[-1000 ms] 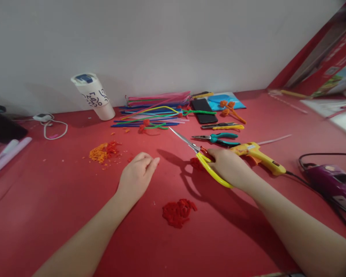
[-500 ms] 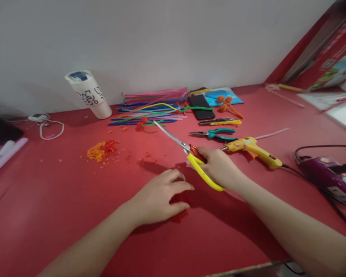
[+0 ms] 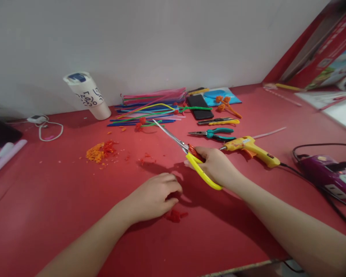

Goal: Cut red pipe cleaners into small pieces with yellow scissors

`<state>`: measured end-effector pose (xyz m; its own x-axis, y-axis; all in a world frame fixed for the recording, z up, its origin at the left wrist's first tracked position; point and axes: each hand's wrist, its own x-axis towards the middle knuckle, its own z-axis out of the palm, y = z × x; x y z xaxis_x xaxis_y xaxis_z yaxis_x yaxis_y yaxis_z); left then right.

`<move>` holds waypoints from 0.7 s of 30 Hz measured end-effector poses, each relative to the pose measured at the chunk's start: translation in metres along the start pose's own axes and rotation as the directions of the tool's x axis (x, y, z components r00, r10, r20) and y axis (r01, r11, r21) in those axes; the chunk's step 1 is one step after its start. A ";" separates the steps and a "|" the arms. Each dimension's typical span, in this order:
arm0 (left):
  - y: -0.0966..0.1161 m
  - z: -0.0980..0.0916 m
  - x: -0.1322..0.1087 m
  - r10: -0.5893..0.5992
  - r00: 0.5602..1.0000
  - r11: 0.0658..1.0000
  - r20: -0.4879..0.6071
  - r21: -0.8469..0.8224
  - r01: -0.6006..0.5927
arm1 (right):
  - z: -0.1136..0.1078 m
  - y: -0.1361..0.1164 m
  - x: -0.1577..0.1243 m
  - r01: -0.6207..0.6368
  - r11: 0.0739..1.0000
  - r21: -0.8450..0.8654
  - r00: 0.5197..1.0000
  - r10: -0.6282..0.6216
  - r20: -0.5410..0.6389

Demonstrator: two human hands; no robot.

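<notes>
The right hand (image 3: 216, 165) has its fingers clamped on the scissors (image 3: 204, 174), whose tip points up and left over the worktop (image 3: 75, 200); part of the yellow handles is lost behind the hand, and whether the blades stand slightly apart is hard to make out. A shiny red piece (image 3: 193, 150) sits between the handle and that hand, half covered, so what it is cannot be told. The left hand (image 3: 155, 196) is low over the worktop, back upward, its fingers curled toward the thumb; the palm is hidden, and I cannot tell whether the fingers pinch anything. The red bits (image 3: 175, 216) lie on the worktop just below the thumb tip, well below the scissors, blurred into one small clump, and the hand may cover some of them. Farther up, thin red shreds (image 3: 147, 158) are scattered, too small to count, and an orange heap (image 3: 95, 152) has red scraps mixed along its right side. Behind, the stems (image 3: 155, 100) overlap so closely that single ones are hard to follow, and a green one crosses the phone (image 3: 200, 108). The pliers (image 3: 219, 134) lie near the glue gun (image 3: 249, 148), whose cord runs toward a purple power strip (image 3: 324, 169), cut off at the right edge. A black object (image 3: 1, 130) is cut off at the left edge, and both forearms leave the view.
</notes>
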<state>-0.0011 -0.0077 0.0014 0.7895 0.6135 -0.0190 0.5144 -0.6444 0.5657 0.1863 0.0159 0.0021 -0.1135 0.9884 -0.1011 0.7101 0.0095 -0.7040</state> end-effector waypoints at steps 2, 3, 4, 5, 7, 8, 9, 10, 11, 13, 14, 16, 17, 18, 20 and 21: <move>0.000 -0.001 -0.001 -0.009 1.000 1.000 -0.007 -0.021 0.008 | 0.000 0.001 0.001 -0.005 1.000 0.000 1.000 0.005 0.000; 0.001 -0.001 -0.001 -0.013 1.000 1.000 -0.010 -0.026 0.013 | 0.000 0.001 0.001 -0.002 1.000 0.001 1.000 0.002 0.000; 0.001 -0.001 -0.001 -0.016 1.000 1.000 -0.011 -0.024 0.016 | 0.000 0.001 0.001 0.002 1.000 0.004 1.000 -0.002 0.000; 0.002 0.000 -0.001 -0.018 1.000 1.000 -0.012 -0.015 0.018 | 0.001 0.001 0.001 0.005 1.000 0.008 1.000 -0.005 -0.001; 0.003 0.003 -0.001 -0.015 1.000 1.000 -0.007 0.025 0.015 | 0.001 0.001 0.000 0.008 1.000 0.015 1.000 -0.008 0.000; 0.004 0.004 -0.001 -0.011 1.000 0.999 -0.005 0.047 0.011 | 0.001 0.001 0.000 0.008 1.000 0.016 1.000 -0.008 0.000; 0.004 0.005 -0.001 -0.007 1.000 0.998 -0.005 0.061 0.007 | 0.001 0.000 -0.001 0.008 1.000 0.016 1.000 -0.008 0.001; 0.004 0.005 -0.001 -0.009 1.000 0.998 -0.011 0.063 0.010 | 0.001 0.000 -0.001 0.007 1.000 0.016 1.000 -0.007 0.001; 0.004 0.006 -0.001 -0.021 1.000 0.999 -0.023 0.046 0.022 | 0.001 -0.001 -0.001 0.004 1.000 0.017 1.000 -0.004 0.004; 0.004 0.005 0.000 -0.075 0.996 0.997 -0.054 -0.041 0.073 | 0.002 -0.001 -0.001 -0.005 1.000 0.017 1.000 0.005 0.007; 0.004 0.005 0.000 -0.113 0.992 0.989 -0.064 -0.106 0.106 | 0.002 -0.001 0.000 -0.012 1.000 0.014 1.000 0.012 0.004; 0.002 0.004 0.001 -0.202 0.977 0.946 -0.062 -0.272 0.178 | 0.003 -0.001 0.000 -0.018 1.000 0.010 1.000 0.018 0.000; 0.001 0.004 0.002 -0.248 0.967 0.907 -0.054 -0.364 0.212 | 0.003 0.000 0.000 -0.011 1.000 0.011 1.000 0.011 0.000; 0.000 0.004 0.002 -0.292 0.955 0.858 -0.044 -0.454 0.241 | 0.004 0.000 0.000 0.000 1.000 0.014 1.000 0.000 0.002; -0.003 0.004 0.003 -0.362 0.932 0.742 -0.023 -0.612 0.273 | 0.005 0.000 0.000 0.019 0.999 0.031 1.000 -0.019 0.017; -0.005 0.004 0.003 -0.385 0.923 0.687 -0.008 -0.671 0.280 | 0.005 -0.001 -0.001 0.018 0.999 0.044 1.000 -0.019 0.025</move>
<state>0.0006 -0.0046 -0.0048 0.5280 0.8180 -0.2282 0.3498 0.0353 0.9361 0.1825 0.0145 -0.0010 -0.1443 0.9840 -0.1049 0.6769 0.0208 -0.7358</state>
